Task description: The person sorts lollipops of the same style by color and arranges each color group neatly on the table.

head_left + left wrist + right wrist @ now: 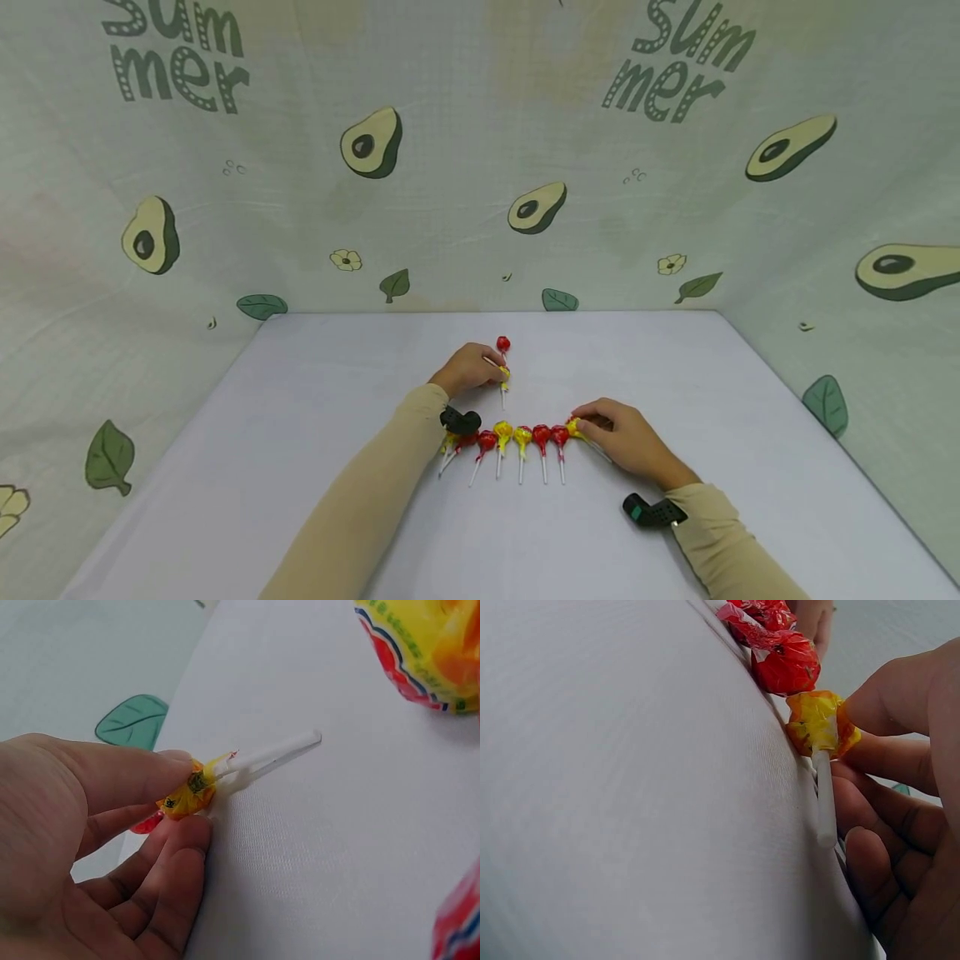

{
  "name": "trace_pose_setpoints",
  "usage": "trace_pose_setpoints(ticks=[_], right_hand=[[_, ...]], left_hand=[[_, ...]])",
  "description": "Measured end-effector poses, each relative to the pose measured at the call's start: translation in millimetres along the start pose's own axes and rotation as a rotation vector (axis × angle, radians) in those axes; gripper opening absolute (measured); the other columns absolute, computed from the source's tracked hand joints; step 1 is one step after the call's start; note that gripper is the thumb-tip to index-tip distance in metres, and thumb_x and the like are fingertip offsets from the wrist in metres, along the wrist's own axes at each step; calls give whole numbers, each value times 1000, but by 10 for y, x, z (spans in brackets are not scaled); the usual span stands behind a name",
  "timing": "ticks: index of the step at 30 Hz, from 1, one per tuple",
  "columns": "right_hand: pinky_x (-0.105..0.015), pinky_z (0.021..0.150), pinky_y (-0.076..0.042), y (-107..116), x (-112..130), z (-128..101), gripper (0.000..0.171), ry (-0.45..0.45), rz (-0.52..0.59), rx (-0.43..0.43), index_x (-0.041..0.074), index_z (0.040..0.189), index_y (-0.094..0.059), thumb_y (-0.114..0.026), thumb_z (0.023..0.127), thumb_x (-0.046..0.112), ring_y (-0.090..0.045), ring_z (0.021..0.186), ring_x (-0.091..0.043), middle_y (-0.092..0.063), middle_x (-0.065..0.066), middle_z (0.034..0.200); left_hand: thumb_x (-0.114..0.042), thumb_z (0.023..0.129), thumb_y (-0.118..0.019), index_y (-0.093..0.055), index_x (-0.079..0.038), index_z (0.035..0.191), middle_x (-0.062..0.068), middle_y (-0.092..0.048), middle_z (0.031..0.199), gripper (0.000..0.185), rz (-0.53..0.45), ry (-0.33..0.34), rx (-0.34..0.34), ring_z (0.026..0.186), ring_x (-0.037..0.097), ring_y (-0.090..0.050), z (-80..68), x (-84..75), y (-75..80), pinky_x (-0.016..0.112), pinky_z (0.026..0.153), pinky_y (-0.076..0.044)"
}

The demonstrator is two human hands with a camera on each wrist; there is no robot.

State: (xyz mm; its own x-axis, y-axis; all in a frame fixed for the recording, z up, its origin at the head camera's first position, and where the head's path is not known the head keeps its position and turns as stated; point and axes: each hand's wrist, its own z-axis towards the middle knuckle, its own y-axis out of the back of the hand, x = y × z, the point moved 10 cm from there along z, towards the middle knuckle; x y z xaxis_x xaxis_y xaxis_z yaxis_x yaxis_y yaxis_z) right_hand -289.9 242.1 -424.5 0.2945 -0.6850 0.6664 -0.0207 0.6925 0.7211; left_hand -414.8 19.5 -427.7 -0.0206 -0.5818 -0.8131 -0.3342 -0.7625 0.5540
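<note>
From the head view my left hand (471,369) lay farther up the white table (300,433), pinching a yellow lollipop (505,377) just below a lone red lollipop (503,343), while my right hand (626,440) sat nearer me at the right end of the row of lollipops (513,442), curled on the end yellow lollipop (574,427). At my left wrist, thumb and fingers (180,855) nipped the yellow head with its white stick (274,754) pointing away from the palm, flat on the cloth. At my right wrist, fingers (889,757) closed round that yellow head, its stick (824,799) running back along my hand, the row's red neighbour (786,664) touching just beyond.
</note>
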Motion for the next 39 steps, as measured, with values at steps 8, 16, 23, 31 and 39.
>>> trace_pose_setpoints(ticks=[8, 16, 23, 31, 39], right_hand=[[-31, 78, -50, 7, 40, -5, 20, 16, 5, 4, 17, 114, -72, -66, 98, 26, -59, 92, -13, -67, 6, 108], [-30, 78, -50, 9, 18, -6, 19, -3, -2, -1, 17, 114, -72, -66, 98, 25, -59, 90, -12, -67, 6, 107], [-32, 78, -50, -6, 15, 1, 19, -11, 2, 13, 18, 115, -72, -66, 98, 26, -59, 91, -14, -66, 7, 107], [-30, 76, -50, 13, 29, -4, 19, -4, 4, 4, 17, 114, -72, -66, 98, 26, -58, 89, -13, -66, 6, 106], [-30, 75, -49, 3, 12, -4, 19, -16, 6, 5, 17, 114, -72, -67, 98, 26, -58, 88, -13, -66, 6, 106]], left_hand=[[-15, 86, -79, -73, -11, 102, 3, -66, 87, 18, -15, -16, 14, 76, 15, -57, 27, 26, -6, 28, 67, -46], [-17, 87, -78, -72, -11, 104, 3, -67, 91, 19, 4, -5, 13, 79, 17, -58, 37, 34, -11, 29, 70, -47], [-19, 87, -79, -72, -11, 107, 2, -67, 92, 22, 9, -9, 34, 81, 17, -59, 17, 55, 4, 29, 72, -48], [-17, 87, -78, -73, -12, 106, 2, -66, 101, 21, 14, -22, 27, 85, 18, -58, 38, 57, 15, 30, 74, -49], [-17, 88, -75, -73, -12, 108, 3, -67, 96, 20, 5, -17, 39, 82, 18, -59, 32, 53, -8, 29, 72, -49]])
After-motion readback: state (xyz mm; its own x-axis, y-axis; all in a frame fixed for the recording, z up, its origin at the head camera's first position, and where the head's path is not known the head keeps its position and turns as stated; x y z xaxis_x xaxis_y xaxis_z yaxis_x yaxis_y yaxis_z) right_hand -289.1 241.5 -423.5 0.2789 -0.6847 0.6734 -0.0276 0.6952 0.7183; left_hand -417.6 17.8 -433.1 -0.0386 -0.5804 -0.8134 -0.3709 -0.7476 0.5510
